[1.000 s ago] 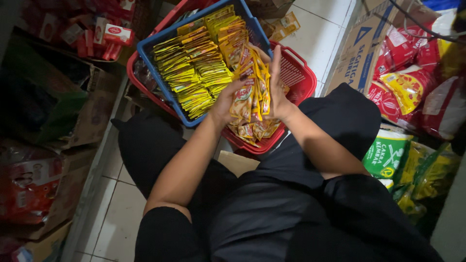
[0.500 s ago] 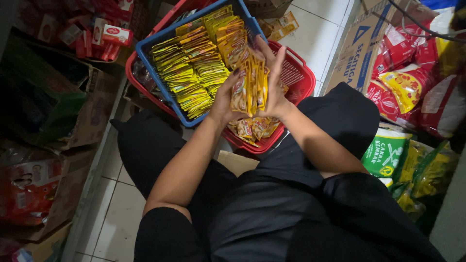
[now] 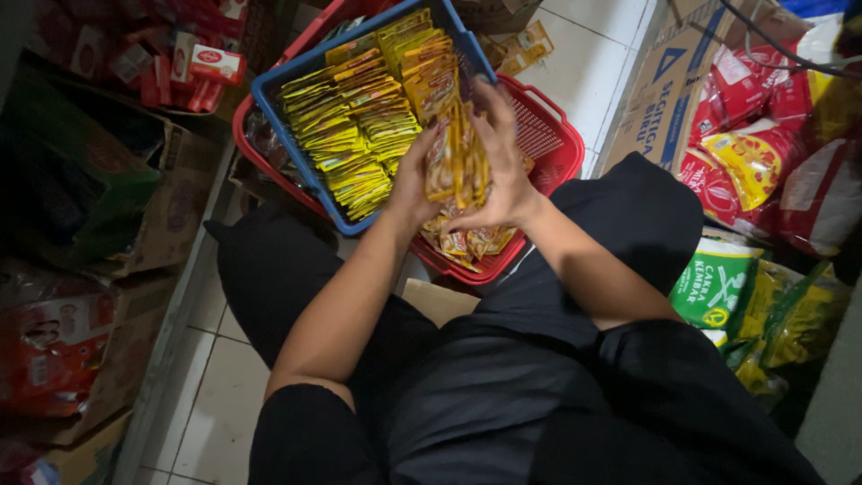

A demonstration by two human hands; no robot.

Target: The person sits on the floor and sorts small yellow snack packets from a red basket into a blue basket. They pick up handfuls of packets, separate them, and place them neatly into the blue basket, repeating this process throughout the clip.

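Closest to me are the person's knees in black cloth, folded over a pale tiled floor, with a flat bit of cardboard poking out between the legs. From there both bare forearms reach forward and meet over the baskets. The left hand and the right hand press toward each other with a bunch of yellow and red sachets clamped upright between them; each grip is closed on that bunch, the left from the left side, the right with its fingers curled over the top and far edge. The bunch hangs just above the near corner of a red basket, where more loose sachets of the same kind lie under the hands. Resting on the red basket and tilted toward the left is a blue basket, packed with rows of yellow packets standing on edge. To the right sit a green and white bag, a cardboard box and a heap of red and yellow bags. On the left it is dim, but I think I see red packets in worn boxes, and farther back small red cartons.
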